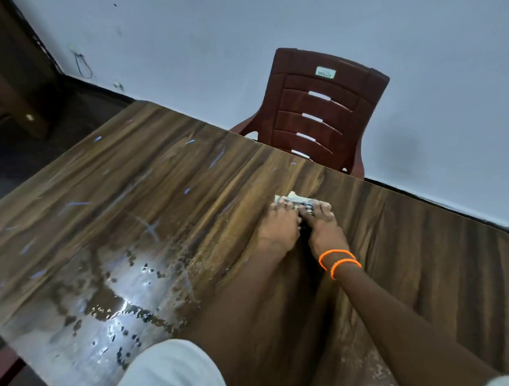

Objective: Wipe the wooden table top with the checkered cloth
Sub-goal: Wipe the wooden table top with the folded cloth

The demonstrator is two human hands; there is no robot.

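— So where is the checkered cloth (299,201)?

— Bunched small near the far edge of the wooden table top (165,179), just short of the red-brown plastic chair (316,108). Both palms press down on it, left hand (279,224) and right hand (322,226) side by side, fingers flat over it, only a pale fringe showing.

— What might go wrong?

— I'd guess the wad could slip over the far edge if pushed further, since the arms are fully stretched. The wet patch (106,289) near the person looks slick too; a small cloth may only smear it.

— Surface?

— Glossy streaked laminate grain, rounded corner, beaded water. Slatted chair back. Orange thread bands (339,262) on the right wrist.
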